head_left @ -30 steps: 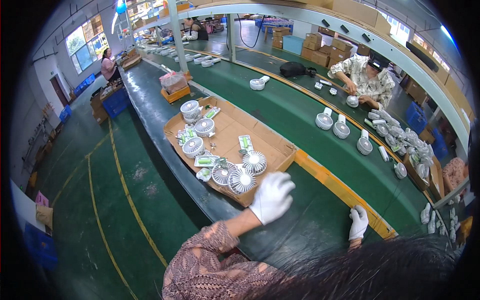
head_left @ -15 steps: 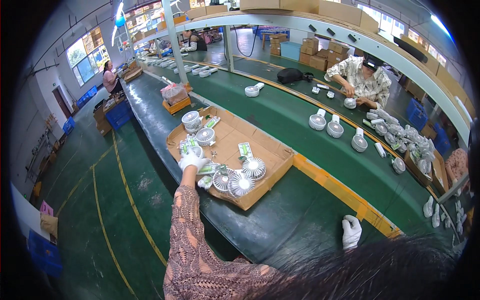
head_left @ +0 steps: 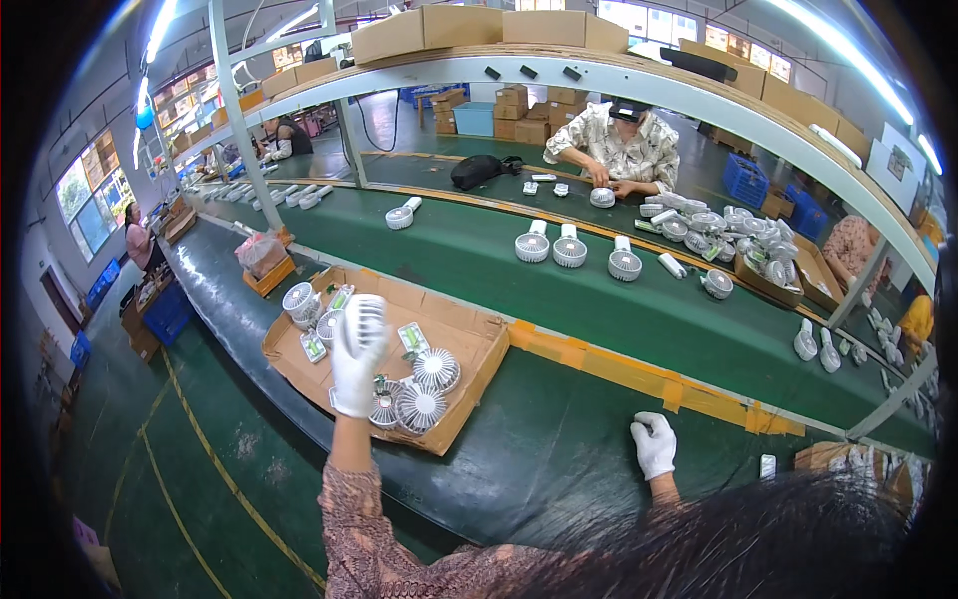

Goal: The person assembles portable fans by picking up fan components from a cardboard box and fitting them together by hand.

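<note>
My left hand (head_left: 353,371), in a white glove, is raised over a shallow cardboard tray (head_left: 477,371) and grips a small white round fan (head_left: 365,317). The tray lies on the green belt (head_left: 559,449) and holds several more white fans (head_left: 429,389) plus small green-and-white packets (head_left: 412,339). My right hand (head_left: 654,443), also in a white glove, rests flat on the belt to the right, fingers together, holding nothing. A small white rectangular piece (head_left: 766,466) lies just right of it.
Three white fans (head_left: 570,249) stand on the farther green belt. A person in a patterned shirt (head_left: 619,150) works opposite beside a heap of fans (head_left: 733,235). Overhead shelf carries cardboard boxes (head_left: 469,28). An orange crate (head_left: 263,268) stands left of the tray.
My left hand reached down into the tray, took hold of a white fan and has now lifted it. My right hand stayed resting on the belt.
</note>
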`<state>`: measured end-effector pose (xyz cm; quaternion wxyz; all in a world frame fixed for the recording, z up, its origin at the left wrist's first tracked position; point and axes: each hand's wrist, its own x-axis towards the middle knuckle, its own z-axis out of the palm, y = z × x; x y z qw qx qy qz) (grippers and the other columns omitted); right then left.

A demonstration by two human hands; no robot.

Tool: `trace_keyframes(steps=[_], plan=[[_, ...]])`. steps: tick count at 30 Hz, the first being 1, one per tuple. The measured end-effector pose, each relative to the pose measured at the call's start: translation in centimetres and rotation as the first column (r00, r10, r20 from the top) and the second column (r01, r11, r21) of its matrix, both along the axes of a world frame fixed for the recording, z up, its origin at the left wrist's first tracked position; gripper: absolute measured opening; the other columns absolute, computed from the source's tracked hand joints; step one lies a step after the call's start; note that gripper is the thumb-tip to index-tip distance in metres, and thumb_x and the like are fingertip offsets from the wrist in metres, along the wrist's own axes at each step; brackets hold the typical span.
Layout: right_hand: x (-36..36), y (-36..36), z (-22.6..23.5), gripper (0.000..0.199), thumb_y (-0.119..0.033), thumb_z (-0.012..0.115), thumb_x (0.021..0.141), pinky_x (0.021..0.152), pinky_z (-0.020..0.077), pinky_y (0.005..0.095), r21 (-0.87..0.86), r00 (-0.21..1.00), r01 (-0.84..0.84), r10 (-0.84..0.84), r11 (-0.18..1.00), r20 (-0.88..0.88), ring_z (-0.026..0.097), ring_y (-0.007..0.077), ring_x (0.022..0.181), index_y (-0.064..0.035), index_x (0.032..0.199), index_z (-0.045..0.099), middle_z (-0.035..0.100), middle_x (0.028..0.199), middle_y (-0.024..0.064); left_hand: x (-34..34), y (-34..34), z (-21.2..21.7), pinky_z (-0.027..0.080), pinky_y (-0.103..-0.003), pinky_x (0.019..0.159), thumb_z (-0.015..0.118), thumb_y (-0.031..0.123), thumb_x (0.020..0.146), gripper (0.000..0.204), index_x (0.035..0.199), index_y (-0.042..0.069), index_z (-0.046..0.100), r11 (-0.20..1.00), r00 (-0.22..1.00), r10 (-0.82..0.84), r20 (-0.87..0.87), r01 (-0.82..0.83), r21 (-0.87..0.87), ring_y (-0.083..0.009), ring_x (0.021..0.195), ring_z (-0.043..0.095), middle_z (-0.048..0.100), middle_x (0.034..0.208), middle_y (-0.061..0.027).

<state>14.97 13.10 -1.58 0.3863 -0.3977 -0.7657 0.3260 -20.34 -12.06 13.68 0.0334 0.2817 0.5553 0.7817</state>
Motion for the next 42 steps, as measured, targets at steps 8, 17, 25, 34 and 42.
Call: trace_keyframes(steps=[8,17,25,34,42], plan=[[-1.0,-5.7,6.3,0.046,-0.008,0.070,0.063,0.079,0.0475,0.0357,0.348,0.985,-0.071,0.120,0.935,-0.121,0.057,0.0306,0.093,-0.0013,0.106,0.055,0.056,0.106,0.0169,13.2,5.9,-3.1,0.038,-0.031,0.096,0.080,0.015,0.061,0.078,0.127,0.001,0.042,0.570,0.591,-0.802,0.089,0.801,-0.181,-0.0170,0.110,0.048,0.050,0.117,-0.0072],[0.5,-7.8,7.6,0.088,-0.050,0.069,0.072,0.095,0.0403,0.0335,-0.545,0.587,-0.809,0.351,0.220,-0.729,0.052,0.0216,0.110,0.0040,0.132,0.033,0.051,0.122,0.0116,17.2,7.8,-2.4,0.035,-0.039,0.099,0.078,0.033,0.062,0.072,0.121,0.002,0.050,0.373,0.210,-0.906,-0.366,0.804,-0.463,-0.0330,0.119,0.043,0.045,0.128,-0.0191],[-1.0,-8.1,8.0,0.076,-0.043,0.068,0.075,0.061,0.0514,0.0285,-0.412,0.410,-0.907,-0.041,0.088,-0.911,0.061,0.0200,0.086,0.0035,0.127,0.037,0.057,0.107,0.0126,17.6,11.9,-11.9,0.038,-0.029,0.096,0.043,0.034,0.096,0.045,0.125,0.000,0.045,0.392,0.385,-0.884,0.264,0.919,-0.027,-0.0151,0.108,0.049,0.052,0.118,-0.0060],[-2.3,-6.0,10.0,0.060,-0.032,0.068,0.079,0.059,0.0446,0.0263,-0.312,0.330,-0.855,-0.029,0.415,-0.944,0.056,0.0187,0.086,-0.0115,0.127,0.039,0.054,0.109,0.0065,23.9,10.9,-16.2,0.047,-0.044,0.086,0.033,0.050,0.093,0.059,0.121,-0.001,0.045,-0.068,-0.493,-0.776,0.393,0.685,0.725,-0.0323,0.091,0.060,0.057,0.110,-0.0193],[-2.2,-5.7,8.1,0.069,0.006,0.062,0.062,0.084,0.0483,0.0332,-0.024,0.812,-0.305,0.246,0.952,-0.529,0.056,0.0227,0.098,-0.0014,0.125,0.035,0.053,0.109,0.0138,23.1,12.0,-17.7,0.050,-0.037,0.064,0.047,0.045,0.091,0.039,0.113,0.012,0.050,0.143,-0.512,-0.723,0.464,0.547,0.825,-0.0194,0.075,0.059,0.061,0.092,-0.0089]])
